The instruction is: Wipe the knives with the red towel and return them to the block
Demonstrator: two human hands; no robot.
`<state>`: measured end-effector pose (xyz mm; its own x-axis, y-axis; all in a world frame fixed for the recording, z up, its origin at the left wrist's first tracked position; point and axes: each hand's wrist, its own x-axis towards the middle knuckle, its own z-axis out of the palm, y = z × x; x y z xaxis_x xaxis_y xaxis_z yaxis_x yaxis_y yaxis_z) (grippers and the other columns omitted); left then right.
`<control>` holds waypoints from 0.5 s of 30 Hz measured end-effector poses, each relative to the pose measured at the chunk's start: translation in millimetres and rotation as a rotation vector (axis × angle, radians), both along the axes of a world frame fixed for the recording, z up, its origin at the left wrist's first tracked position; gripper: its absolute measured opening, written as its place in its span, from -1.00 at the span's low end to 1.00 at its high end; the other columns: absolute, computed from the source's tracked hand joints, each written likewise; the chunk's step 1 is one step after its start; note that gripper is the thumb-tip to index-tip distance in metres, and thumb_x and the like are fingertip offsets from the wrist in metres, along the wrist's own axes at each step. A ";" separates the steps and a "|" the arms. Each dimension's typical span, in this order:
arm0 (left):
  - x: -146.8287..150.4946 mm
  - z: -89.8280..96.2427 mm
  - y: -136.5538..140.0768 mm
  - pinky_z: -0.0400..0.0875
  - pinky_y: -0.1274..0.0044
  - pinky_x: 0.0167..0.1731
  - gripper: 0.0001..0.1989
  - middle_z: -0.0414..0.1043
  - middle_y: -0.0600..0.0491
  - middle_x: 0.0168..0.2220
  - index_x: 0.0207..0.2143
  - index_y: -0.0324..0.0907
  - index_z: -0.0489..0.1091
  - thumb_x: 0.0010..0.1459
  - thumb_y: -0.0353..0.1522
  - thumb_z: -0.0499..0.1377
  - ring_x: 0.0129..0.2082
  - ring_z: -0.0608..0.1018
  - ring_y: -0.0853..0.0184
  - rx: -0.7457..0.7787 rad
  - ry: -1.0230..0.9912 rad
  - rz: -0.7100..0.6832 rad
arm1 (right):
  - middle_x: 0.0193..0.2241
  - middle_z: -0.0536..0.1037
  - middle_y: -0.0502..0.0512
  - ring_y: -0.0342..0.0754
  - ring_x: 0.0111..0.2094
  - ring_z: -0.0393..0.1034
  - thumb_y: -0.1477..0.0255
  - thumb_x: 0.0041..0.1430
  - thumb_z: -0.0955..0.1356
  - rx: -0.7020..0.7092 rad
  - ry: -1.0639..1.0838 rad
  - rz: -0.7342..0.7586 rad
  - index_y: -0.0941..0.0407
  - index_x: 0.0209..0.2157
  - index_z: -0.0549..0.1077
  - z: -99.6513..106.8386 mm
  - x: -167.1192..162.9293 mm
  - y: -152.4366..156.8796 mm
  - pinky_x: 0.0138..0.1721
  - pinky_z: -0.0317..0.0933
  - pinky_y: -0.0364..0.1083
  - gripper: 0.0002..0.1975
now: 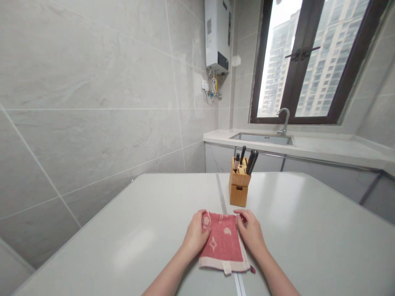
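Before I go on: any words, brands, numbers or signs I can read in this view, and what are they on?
No text can be read.
Water heater on the wall: dark panels and a small label, too blurred to read.
Red towel under the left hand and right hand: white patterns only, no lettering.
Knife block: no marking visible.

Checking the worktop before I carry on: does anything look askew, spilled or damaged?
Nothing stands out. The red towel lies folded flat between the left hand and right hand, and the knife block stands upright behind it.
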<state>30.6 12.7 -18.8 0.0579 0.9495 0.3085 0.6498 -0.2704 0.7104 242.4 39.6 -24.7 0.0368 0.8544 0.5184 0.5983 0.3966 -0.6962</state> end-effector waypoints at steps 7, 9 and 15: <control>0.3 1.6 -8.7 0.27 0.38 -0.05 -0.52 0.29 -0.07 -0.10 -0.04 -0.18 0.23 -0.07 -0.62 0.01 -0.07 0.36 0.26 0.061 -0.152 -0.052 | -0.33 0.47 0.13 0.00 -0.32 0.34 0.42 0.11 0.18 0.041 -0.069 -0.027 0.12 -0.26 0.42 6.2 -0.3 -2.9 -0.24 0.20 -0.03 -0.76; -2.7 -0.7 -11.2 0.23 0.36 0.00 -0.49 0.27 -0.05 -0.11 -0.04 -0.16 0.24 -0.08 -0.64 0.00 -0.05 0.34 0.25 0.077 -0.115 -0.057 | -0.33 0.46 0.13 0.01 -0.27 0.33 0.41 0.11 0.19 0.065 -0.152 -0.014 0.09 -0.25 0.43 9.6 -3.1 -6.7 -0.21 0.17 -0.02 -0.77; -0.3 -4.7 -15.6 0.24 0.37 -0.01 -0.56 0.21 -0.04 -0.13 -0.07 -0.14 0.28 -0.03 -0.59 0.01 -0.09 0.37 0.26 0.095 -0.046 -0.049 | -0.34 0.46 0.10 0.04 -0.23 0.28 0.34 0.12 0.23 -0.028 -0.467 0.063 -0.01 -0.31 0.48 13.3 -12.8 -16.7 -0.21 0.08 0.03 -0.79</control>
